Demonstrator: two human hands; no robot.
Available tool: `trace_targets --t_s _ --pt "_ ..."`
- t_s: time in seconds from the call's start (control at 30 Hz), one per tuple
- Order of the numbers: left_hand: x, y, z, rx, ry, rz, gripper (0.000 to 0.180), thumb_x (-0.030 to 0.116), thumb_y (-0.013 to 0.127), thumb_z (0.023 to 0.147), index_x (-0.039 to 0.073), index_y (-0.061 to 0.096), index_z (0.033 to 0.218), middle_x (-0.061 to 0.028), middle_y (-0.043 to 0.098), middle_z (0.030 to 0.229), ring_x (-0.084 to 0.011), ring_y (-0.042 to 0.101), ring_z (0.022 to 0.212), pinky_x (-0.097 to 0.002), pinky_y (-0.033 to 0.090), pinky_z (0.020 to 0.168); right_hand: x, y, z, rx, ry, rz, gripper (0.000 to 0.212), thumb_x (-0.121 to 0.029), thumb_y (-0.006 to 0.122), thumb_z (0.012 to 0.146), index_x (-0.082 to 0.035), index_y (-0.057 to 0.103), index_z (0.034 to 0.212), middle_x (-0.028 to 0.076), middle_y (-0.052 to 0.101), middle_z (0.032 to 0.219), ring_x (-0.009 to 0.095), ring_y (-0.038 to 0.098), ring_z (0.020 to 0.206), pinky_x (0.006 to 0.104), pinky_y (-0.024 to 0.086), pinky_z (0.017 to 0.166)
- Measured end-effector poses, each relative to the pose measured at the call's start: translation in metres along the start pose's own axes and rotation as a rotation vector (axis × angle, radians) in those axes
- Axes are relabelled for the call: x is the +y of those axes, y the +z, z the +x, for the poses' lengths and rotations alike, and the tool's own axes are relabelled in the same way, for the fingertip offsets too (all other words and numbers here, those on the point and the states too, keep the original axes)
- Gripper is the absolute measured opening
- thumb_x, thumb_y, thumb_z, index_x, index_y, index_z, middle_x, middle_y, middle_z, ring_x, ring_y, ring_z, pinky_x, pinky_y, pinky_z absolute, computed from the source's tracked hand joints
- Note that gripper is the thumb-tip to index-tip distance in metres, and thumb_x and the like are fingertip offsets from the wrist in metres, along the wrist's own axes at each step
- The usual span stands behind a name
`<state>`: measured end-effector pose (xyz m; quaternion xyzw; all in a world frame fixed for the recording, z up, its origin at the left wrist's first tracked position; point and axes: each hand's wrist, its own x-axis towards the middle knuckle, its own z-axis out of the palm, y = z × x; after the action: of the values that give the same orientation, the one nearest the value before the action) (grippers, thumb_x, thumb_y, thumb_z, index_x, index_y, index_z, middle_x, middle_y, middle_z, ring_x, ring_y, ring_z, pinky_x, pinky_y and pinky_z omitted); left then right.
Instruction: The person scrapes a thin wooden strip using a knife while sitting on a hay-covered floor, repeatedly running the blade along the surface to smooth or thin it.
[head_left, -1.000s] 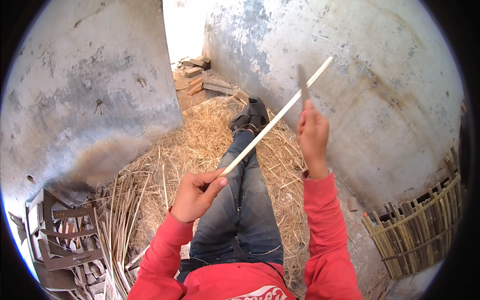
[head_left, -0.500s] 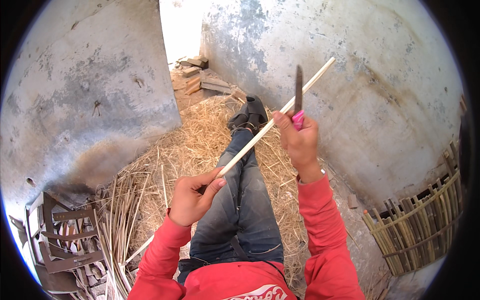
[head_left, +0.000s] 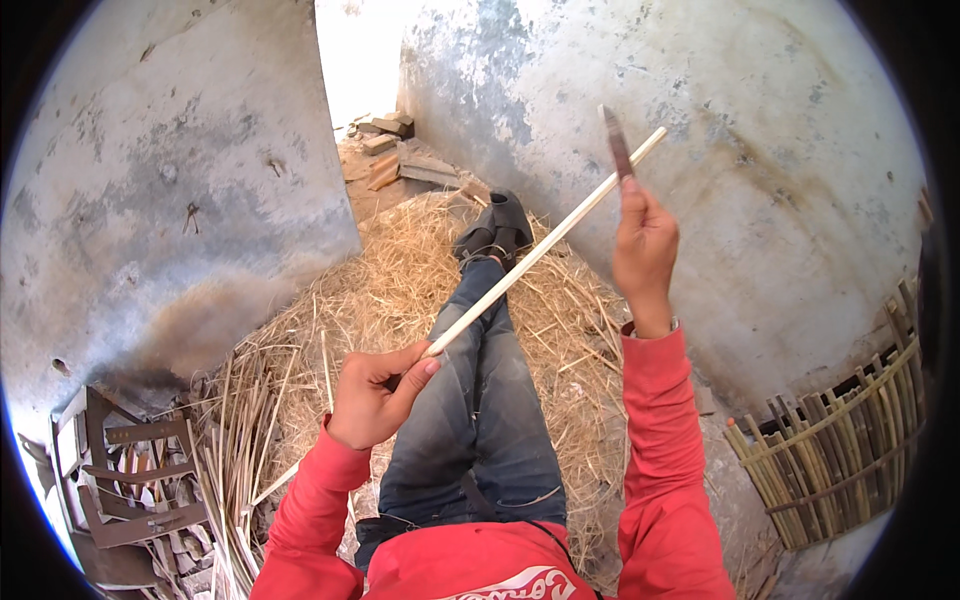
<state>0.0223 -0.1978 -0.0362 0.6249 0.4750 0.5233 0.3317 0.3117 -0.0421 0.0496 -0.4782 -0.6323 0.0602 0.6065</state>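
Two hands at work: left hand [head_left: 385, 395] pinches the lower end of a pale strip [head_left: 545, 243], slanting above outstretched legs [head_left: 430, 440]; right hand [head_left: 645, 245] wraps a knife [head_left: 614, 142], crossing near the far end, contact unclear. Probably shaving; next stroke calls for steady grip, shallow angle.

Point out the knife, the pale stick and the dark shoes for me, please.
Knife [head_left: 615, 142]: head view, on the blade.
Pale stick [head_left: 546, 241]: head view, about midway along its visible length.
Dark shoes [head_left: 510, 222]: head view, on the upper of the shoe farther right.
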Motion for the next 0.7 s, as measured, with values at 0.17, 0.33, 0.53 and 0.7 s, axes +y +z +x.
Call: trace_targets --t_s 0.17,0.33,0.53,0.7 --pt "0.008 0.000 0.004 -0.051 -0.034 0.051 0.023 0.012 0.074 0.099 -0.004 0.077 0.116 -0.0018 0.062 0.067 -0.0029 0.050 0.066 -0.0237 0.043 0.057 -0.001 0.017 -0.042 -0.148 -0.065 0.064 0.042 -0.032 0.055 0.110 0.001 0.065 0.087 -0.002 0.040 0.060 0.007 0.039 0.058 0.0317 0.033 0.052" --pt "0.004 0.013 0.005 -0.053 -0.028 -0.039 0.023 0.013 0.071 0.102 -0.005 0.076 0.116 0.0025 0.059 0.068 -0.0020 0.047 0.065 -0.0231 0.038 0.056 -0.018 0.024 -0.076 -0.207 -0.065 0.108 0.042 -0.034 0.055 0.110 -0.001 0.066 0.086 0.012 0.043 0.057 0.016 0.042 0.052 0.0385 0.038 0.049" --pt "0.003 0.024 0.017 -0.072 -0.103 -0.251 0.024 0.015 0.068 0.105 -0.002 0.076 0.120 0.0083 0.051 0.070 -0.0021 0.040 0.063 -0.0223 0.032 0.055 -0.046 0.035 -0.112 -0.452 -0.140 0.225 0.039 -0.028 0.057 0.109 -0.003 0.061 0.080 0.015 0.045 0.055 0.023 0.042 0.045 0.0386 0.036 0.045" --pt "0.009 0.018 0.016 -0.067 -0.093 -0.207 0.024 0.014 0.068 0.105 -0.002 0.076 0.121 0.0077 0.051 0.070 -0.0021 0.040 0.063 -0.0224 0.032 0.054 -0.034 0.027 -0.057 -0.175 -0.127 0.122 0.042 -0.029 0.056 0.110 -0.001 0.061 0.079 0.016 0.044 0.056 0.021 0.042 0.049 0.0398 0.037 0.047"
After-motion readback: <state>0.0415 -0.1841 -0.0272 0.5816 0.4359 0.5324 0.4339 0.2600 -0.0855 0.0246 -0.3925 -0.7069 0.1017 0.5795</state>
